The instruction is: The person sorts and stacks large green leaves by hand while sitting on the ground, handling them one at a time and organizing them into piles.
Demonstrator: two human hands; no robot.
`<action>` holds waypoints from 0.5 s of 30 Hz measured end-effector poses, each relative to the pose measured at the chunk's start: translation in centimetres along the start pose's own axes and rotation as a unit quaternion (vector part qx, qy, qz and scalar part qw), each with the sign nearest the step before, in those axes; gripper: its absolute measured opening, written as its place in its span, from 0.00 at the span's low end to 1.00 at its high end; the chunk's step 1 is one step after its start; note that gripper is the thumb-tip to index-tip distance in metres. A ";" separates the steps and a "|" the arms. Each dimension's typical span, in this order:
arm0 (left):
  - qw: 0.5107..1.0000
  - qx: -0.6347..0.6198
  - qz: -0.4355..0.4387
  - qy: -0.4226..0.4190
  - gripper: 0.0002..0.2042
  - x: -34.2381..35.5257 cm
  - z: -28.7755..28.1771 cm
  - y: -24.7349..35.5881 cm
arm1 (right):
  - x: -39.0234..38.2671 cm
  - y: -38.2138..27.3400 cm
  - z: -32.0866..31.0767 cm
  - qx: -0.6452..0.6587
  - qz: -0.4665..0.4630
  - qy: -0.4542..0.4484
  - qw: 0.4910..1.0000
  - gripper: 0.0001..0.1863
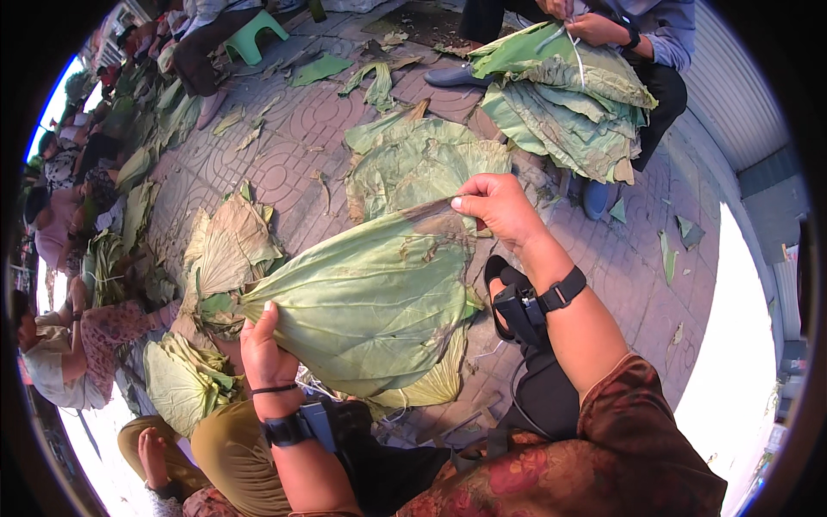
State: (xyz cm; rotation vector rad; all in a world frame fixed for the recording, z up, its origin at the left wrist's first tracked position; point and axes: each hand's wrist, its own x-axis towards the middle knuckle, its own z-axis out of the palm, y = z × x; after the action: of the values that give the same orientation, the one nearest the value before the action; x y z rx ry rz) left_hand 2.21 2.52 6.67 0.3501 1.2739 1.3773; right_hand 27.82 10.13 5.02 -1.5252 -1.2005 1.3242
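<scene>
Between my two hands stretches a large dried lotus leaf, pale green with browned, torn patches near its upper right edge. My left hand grips its narrow gathered end, thumb on top. Its far corner is pinched between the thumb and fingers of my right hand. Just beyond it, flat leaves lie stacked on the paving. A yellowish leaf shows below the held one, partly covered by it. To the left of my left hand is a heap of brownish dried leaves.
At the upper right a seated person's hands hold a white tie over a thick leaf bundle. Another leaf bundle sits at lower left, beside a person's knee in olive trousers. A green stool stands far back. Several people sit along the left.
</scene>
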 end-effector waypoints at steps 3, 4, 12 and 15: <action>1.000 -0.017 -0.003 0.024 0.13 0.1 -0.5 0.6 | 0.0 -0.8 0.5 0.103 0.015 0.035 0.994 0.05; 0.998 -0.048 -0.022 0.026 0.14 0.6 -1.5 0.5 | -0.1 -1.0 0.5 0.130 0.021 0.042 0.990 0.05; 0.974 -0.201 -0.068 0.079 0.17 2.1 -3.4 0.2 | -1.9 0.1 3.3 0.233 0.150 -0.002 0.961 0.16; 0.966 -0.233 -0.065 0.097 0.18 2.5 -3.2 -0.1 | -3.3 1.2 5.3 0.224 0.164 -0.097 0.956 0.16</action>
State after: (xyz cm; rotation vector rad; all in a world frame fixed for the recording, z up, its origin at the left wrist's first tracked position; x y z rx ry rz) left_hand -1.05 3.14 4.33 -0.1930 1.0629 1.5714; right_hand 22.72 6.47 3.92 -1.3155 -0.7000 1.8559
